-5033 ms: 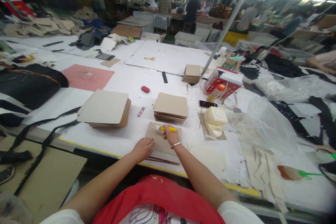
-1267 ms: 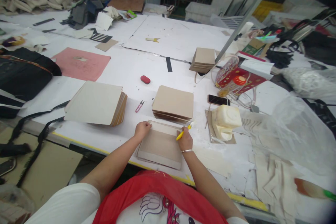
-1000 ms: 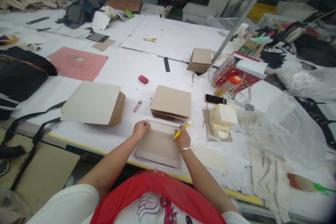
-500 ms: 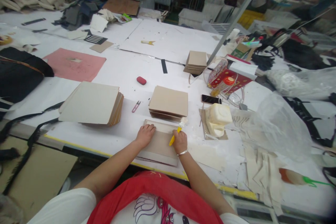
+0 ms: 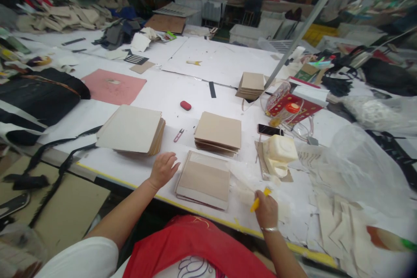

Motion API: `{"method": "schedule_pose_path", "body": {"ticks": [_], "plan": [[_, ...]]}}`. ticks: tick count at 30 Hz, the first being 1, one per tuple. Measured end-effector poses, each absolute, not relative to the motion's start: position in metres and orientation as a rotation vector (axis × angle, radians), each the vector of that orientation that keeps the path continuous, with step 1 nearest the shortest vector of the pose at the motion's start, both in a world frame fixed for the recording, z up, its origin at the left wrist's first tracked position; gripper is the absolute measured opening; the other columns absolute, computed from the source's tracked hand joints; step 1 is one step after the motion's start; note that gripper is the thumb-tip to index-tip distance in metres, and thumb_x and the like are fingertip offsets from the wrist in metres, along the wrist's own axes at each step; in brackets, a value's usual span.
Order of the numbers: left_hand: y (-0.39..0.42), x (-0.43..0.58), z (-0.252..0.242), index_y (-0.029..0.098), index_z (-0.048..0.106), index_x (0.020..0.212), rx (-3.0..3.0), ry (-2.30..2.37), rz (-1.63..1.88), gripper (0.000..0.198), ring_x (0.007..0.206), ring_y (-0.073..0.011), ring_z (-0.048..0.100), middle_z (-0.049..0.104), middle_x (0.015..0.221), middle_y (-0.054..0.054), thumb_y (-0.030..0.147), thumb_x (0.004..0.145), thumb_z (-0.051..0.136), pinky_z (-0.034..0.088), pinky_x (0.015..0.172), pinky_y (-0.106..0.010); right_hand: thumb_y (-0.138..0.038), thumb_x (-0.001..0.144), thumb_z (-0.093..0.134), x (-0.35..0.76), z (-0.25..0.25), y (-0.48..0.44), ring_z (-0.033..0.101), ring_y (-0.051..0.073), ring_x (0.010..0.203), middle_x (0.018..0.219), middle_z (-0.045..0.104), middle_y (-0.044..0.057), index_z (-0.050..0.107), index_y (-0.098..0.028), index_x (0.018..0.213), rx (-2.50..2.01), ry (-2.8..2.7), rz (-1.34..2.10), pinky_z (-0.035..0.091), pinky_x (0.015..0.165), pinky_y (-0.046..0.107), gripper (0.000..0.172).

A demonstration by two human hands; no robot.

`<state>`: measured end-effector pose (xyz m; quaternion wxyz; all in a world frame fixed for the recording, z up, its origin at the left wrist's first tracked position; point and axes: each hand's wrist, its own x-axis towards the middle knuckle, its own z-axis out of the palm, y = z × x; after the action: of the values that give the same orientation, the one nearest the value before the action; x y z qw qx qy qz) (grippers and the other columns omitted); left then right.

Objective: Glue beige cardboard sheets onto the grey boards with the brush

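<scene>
My right hand is closed round the yellow handle of a glue brush, low over the table to the right of a stack of boards. That near stack has a tan band across its pale top sheet. To its left my left hand hovers with fingers apart, holding nothing. Just beyond my left hand lies a stack of larger grey boards. Behind the near stack stands another pile of tan boards. A cut-open white plastic container sits on cardboard at the right.
Pink thread snips and a red oval case lie mid-table. A phone is behind the container. A metal pole rises beside a small board pile. Plastic sheeting covers the right side.
My left hand has lifted off the near stack and moved left. My right hand has carried the brush off the stack to the right. The camera view has shifted slightly.
</scene>
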<state>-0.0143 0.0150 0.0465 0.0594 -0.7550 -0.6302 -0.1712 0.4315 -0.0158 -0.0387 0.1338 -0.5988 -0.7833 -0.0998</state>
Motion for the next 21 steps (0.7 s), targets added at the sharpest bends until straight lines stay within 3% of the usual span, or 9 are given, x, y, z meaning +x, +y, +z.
{"method": "schedule_pose_path", "body": {"ticks": [4,6,8,10,13,21], "plan": [[0.014,-0.086,0.082,0.016,0.04,0.12,-1.869,-2.145,-0.465,0.059,0.125,-0.0305,0.024,0.036,0.131,-0.017,0.051,0.073,0.051,0.023,0.097,-0.046,-0.022,0.074,0.042,0.501,-0.051,-0.044,0.048,0.02,0.053,0.052,0.045,0.003,0.056,-0.02,0.088,-1.97,-2.194,-0.296,0.031,0.05,0.03,0.02],[0.019,-0.116,0.092,0.016,0.033,0.126,-1.834,-2.259,-0.313,0.071,0.125,-0.0326,0.023,0.033,0.133,-0.017,0.053,0.069,0.055,0.021,0.098,-0.048,-0.024,0.074,0.041,0.513,-0.051,-0.051,0.049,0.022,0.052,0.055,0.047,0.004,0.054,-0.02,0.093,-2.043,-2.124,-0.29,0.032,0.048,0.032,0.024],[0.024,-0.136,0.095,0.02,0.037,0.124,-1.938,-2.3,-0.176,0.066,0.119,-0.0303,0.034,0.041,0.127,-0.014,0.047,0.068,0.058,0.026,0.096,-0.045,-0.026,0.075,0.04,0.509,-0.045,-0.052,0.049,0.023,0.053,0.058,0.048,0.005,0.053,-0.019,0.097,-2.067,-2.068,-0.31,0.034,0.049,0.033,0.027],[0.026,-0.144,0.095,0.023,0.048,0.113,-2.088,-2.254,-0.103,0.046,0.107,-0.0256,0.046,0.052,0.116,-0.009,0.037,0.071,0.057,0.033,0.091,-0.039,-0.028,0.076,0.04,0.497,-0.037,-0.048,0.049,0.023,0.056,0.06,0.048,0.006,0.053,-0.018,0.099,-2.044,-2.029,-0.357,0.035,0.051,0.033,0.029],[0.018,-0.127,0.093,0.024,0.056,0.1,-2.251,-2.08,-0.156,0.025,0.093,-0.0209,0.051,0.058,0.099,-0.006,0.023,0.078,0.044,0.038,0.084,-0.034,-0.03,0.078,0.04,0.472,-0.022,-0.037,0.049,0.02,0.06,0.063,0.049,0.007,0.055,-0.015,0.098,-1.986,-1.99,-0.424,0.036,0.054,0.031,0.029],[-0.028,0.067,0.055,0.019,0.05,0.111,-2.859,-1.361,-0.283,0.031,0.078,-0.0182,0.049,0.056,0.087,-0.009,0.019,0.086,0.032,0.04,0.069,-0.034,-0.033,0.084,0.037,0.429,0.005,-0.013,0.049,0.015,0.061,0.064,0.052,0.004,0.057,-0.013,0.097,-1.944,-1.911,-0.432,0.037,0.058,0.025,0.03]]}}
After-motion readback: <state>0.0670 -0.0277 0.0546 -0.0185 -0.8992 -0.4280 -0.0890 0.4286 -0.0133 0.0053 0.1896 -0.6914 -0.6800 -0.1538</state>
